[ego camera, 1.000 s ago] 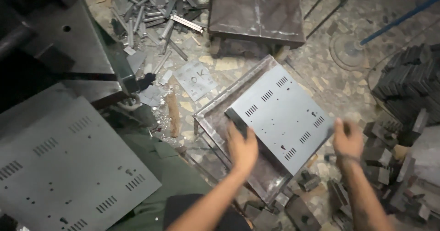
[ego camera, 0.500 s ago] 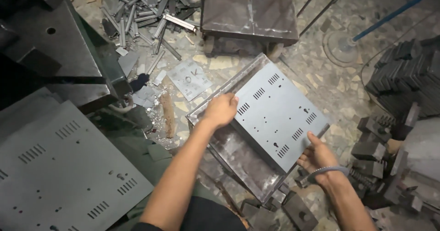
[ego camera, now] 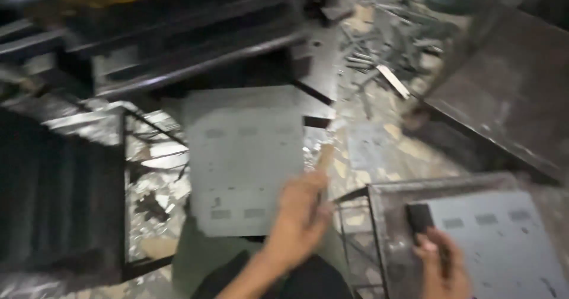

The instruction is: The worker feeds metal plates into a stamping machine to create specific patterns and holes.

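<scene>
The view is motion-blurred. A grey perforated metal sheet (ego camera: 243, 162) lies flat in the middle, below a dark press machine (ego camera: 178, 44). My left hand (ego camera: 302, 210) is at this sheet's lower right corner, fingers curled against its edge; the blur hides whether it grips. At the lower right a second grey perforated sheet (ego camera: 498, 240) rests in a rusty metal tray (ego camera: 385, 216). My right hand (ego camera: 441, 263) is closed over that sheet's left edge, just below a small black block (ego camera: 419, 216).
A dark ribbed metal structure (ego camera: 53, 204) with a thin frame fills the left. Scattered metal offcuts (ego camera: 385, 56) litter the floor at the upper right. A large dark steel plate (ego camera: 510, 97) stands at the right. Shiny scraps (ego camera: 160, 180) lie beside the middle sheet.
The view has swung left and closer. My left hand left the tray sheet and reached to the sheet by the press. My right hand moved along the tray sheet towards the black block.
</scene>
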